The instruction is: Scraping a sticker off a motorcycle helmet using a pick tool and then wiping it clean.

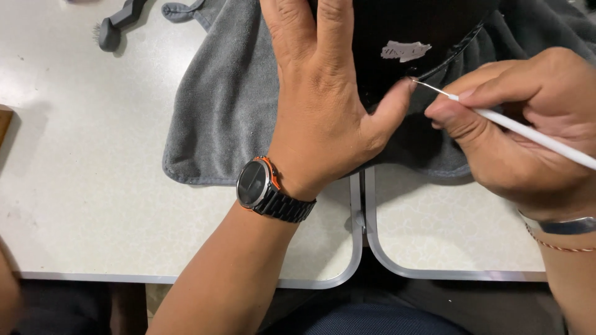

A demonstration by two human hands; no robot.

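My left hand (323, 93) lies flat, fingers spread, pressing on a black glossy object (422, 25) that rests on a grey towel (223, 105). A watch with a black band sits on that wrist. My right hand (528, 130) pinches a thin white tool (528, 131) like a pen; its fine metal tip (425, 85) touches the edge of the black object right beside my left thumb. A whitish patch (403, 49) shows on the black surface. The top of the black object is cut off by the frame.
Two white tables (81, 186) with metal rims meet at a gap (363, 211) under my hands. A dark grey brush-like tool (115, 25) lies at the far left. A brown edge (5, 121) shows at the left border.
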